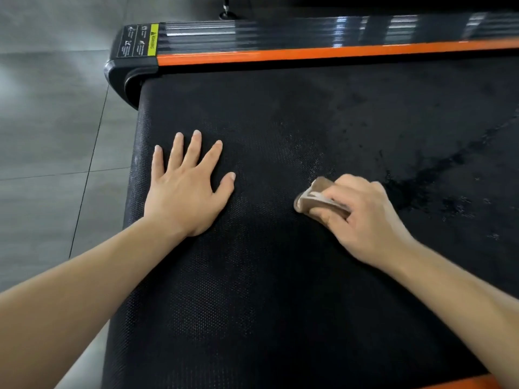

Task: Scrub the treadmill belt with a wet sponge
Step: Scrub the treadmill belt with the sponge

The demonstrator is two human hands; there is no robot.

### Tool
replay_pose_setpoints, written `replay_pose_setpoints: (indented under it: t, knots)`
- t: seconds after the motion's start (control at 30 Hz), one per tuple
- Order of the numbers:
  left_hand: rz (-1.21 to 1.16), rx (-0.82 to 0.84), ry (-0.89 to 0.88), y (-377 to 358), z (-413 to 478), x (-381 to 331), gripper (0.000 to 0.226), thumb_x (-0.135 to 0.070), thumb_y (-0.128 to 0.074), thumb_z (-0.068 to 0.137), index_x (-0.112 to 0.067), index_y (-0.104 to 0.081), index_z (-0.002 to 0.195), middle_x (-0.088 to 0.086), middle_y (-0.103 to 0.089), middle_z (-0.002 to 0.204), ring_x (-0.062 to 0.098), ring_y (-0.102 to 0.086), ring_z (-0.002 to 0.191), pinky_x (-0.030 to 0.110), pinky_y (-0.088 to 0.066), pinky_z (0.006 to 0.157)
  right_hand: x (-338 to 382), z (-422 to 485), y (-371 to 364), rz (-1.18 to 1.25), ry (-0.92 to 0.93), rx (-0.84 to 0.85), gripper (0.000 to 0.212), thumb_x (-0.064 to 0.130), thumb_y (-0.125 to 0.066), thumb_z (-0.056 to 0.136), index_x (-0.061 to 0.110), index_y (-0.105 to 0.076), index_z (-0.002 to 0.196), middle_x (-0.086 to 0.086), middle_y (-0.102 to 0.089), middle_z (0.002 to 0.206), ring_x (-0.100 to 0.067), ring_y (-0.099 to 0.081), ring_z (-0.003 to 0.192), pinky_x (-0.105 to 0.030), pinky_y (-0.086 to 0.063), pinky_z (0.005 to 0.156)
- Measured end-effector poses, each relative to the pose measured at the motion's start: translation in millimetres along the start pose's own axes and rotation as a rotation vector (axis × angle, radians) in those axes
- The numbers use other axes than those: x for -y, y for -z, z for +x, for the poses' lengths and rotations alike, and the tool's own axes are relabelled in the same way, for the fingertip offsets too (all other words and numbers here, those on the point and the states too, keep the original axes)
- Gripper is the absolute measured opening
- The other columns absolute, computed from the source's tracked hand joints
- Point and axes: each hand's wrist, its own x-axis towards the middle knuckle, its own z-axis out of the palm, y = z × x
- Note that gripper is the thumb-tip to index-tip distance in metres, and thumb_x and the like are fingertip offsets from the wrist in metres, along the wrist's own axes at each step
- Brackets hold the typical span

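The black textured treadmill belt (280, 276) fills most of the view. My left hand (186, 189) lies flat on it with fingers spread, near the belt's left end. My right hand (362, 217) grips a small tan sponge (311, 196), folded under my fingers and pressed against the belt at centre right. Darker wet streaks (427, 178) run across the belt to the right of the sponge.
A black side rail with an orange strip (309, 53) runs along the far edge, with a yellow warning label (153, 40) at its left end. Grey tiled floor (50, 122) lies to the left. Another orange strip (463, 384) shows at the bottom right.
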Motion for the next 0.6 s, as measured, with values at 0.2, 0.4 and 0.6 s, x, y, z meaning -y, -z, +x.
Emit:
replay_pose_setpoints:
  t: [0.2, 0.4, 0.6]
  knots:
    - [0.003, 0.009, 0.002, 1.5, -0.1, -0.8, 0.078, -0.071, -0.011, 0.094, -0.035, -0.016, 0.163, 0.004, -0.006, 0.172, 0.027, 0.004, 0.158, 0.054, 0.003, 0.126, -37.7, 35.5, 6.4, -0.183, -0.259, -0.174, 0.029, 0.050, -0.053, 0.092, 0.024, -0.067, 0.090, 0.004, -0.052, 0.084, -0.026, -0.055, 0.084, -0.044, -0.041, 0.078]
    - [0.012, 0.009, 0.006, 2.3, -1.2, -1.2, 0.076, -0.070, -0.014, 0.096, -0.034, -0.017, 0.163, 0.005, -0.007, 0.172, 0.028, 0.003, 0.158, 0.055, 0.002, 0.126, -8.4, -18.5, 2.0, -0.060, -0.006, -0.007, 0.034, 0.053, -0.054, 0.091, 0.024, -0.070, 0.085, 0.008, -0.050, 0.077, -0.017, -0.050, 0.075, -0.040, -0.038, 0.071]
    - [-0.056, -0.009, 0.009, 4.4, -1.8, 0.0, 0.073, -0.069, -0.023, 0.097, -0.034, -0.026, 0.160, 0.005, -0.013, 0.171, 0.028, -0.001, 0.158, 0.054, 0.001, 0.127, -16.7, -5.0, 7.4, -0.106, -0.195, -0.122, 0.023, 0.049, -0.058, 0.091, 0.032, -0.054, 0.075, 0.004, -0.051, 0.078, -0.022, -0.052, 0.077, -0.043, -0.042, 0.074]
